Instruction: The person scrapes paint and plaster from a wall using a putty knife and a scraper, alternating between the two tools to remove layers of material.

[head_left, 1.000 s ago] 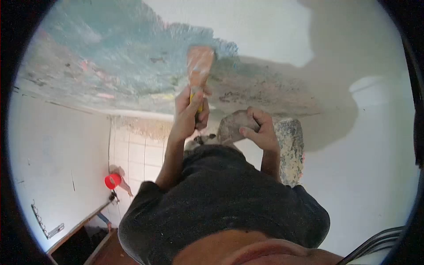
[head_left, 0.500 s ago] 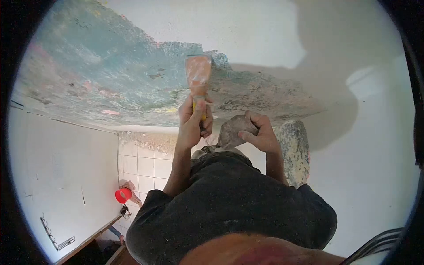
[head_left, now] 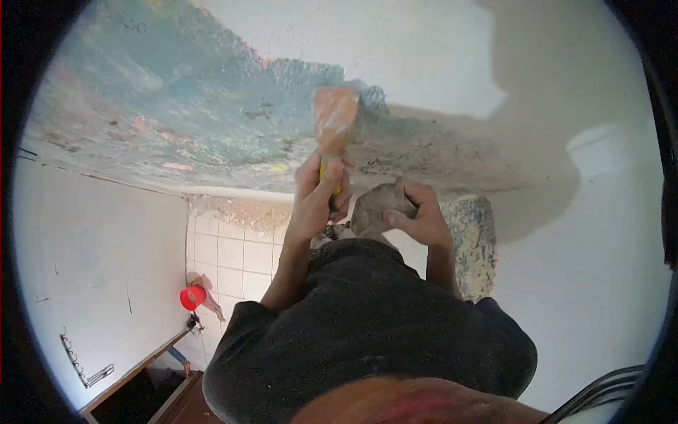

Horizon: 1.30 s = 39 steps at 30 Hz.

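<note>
My left hand [head_left: 321,191] is wrapped around the handle of a putty knife [head_left: 335,121], its wide blade pointing up at the wall. The blade is smeared with whitish and orange-brown residue and lies over the bluish-green bare patch [head_left: 233,106], just below the white coating's ragged edge. Whether its tip touches the wall cannot be told. My right hand [head_left: 424,215] pinches a flat, grey, rounded piece [head_left: 381,207] between thumb and fingers, close to my body. I cannot make out its material.
White coated wall [head_left: 593,247] stretches to the right, with shadows on it. A patchy, scraped strip [head_left: 472,244] stands beside my right arm. Lower left are white tiles [head_left: 229,254], a red bucket [head_left: 192,297], a hook rack [head_left: 74,360] and a wooden frame [head_left: 141,374].
The view has shifted, so the wall patch, putty knife and left hand appear further right. Against the wall, the blade sits slightly lower. Both hands keep their holds.
</note>
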Each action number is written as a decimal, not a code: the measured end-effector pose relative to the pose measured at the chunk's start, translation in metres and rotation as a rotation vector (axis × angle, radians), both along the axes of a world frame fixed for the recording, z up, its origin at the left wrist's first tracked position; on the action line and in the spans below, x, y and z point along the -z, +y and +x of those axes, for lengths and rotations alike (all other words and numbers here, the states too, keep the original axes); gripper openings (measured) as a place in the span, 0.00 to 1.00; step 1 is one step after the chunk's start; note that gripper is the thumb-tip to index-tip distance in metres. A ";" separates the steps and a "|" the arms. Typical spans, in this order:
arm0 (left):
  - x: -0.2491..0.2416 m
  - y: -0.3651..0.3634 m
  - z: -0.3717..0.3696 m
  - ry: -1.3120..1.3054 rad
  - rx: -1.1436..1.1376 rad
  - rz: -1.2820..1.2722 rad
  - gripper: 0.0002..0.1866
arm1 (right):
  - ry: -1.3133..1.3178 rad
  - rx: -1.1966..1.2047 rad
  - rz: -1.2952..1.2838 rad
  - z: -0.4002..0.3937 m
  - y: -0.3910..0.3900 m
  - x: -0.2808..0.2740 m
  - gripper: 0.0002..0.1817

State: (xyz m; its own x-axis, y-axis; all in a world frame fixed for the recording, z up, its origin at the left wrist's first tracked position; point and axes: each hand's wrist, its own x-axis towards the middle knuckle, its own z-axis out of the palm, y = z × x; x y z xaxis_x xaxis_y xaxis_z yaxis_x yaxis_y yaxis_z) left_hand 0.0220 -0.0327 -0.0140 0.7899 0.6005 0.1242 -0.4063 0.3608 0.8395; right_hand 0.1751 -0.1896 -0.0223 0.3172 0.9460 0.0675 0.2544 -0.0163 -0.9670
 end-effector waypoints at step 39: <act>-0.023 0.000 -0.007 0.125 -0.129 0.077 0.17 | 0.133 0.029 0.072 0.005 0.001 -0.010 0.16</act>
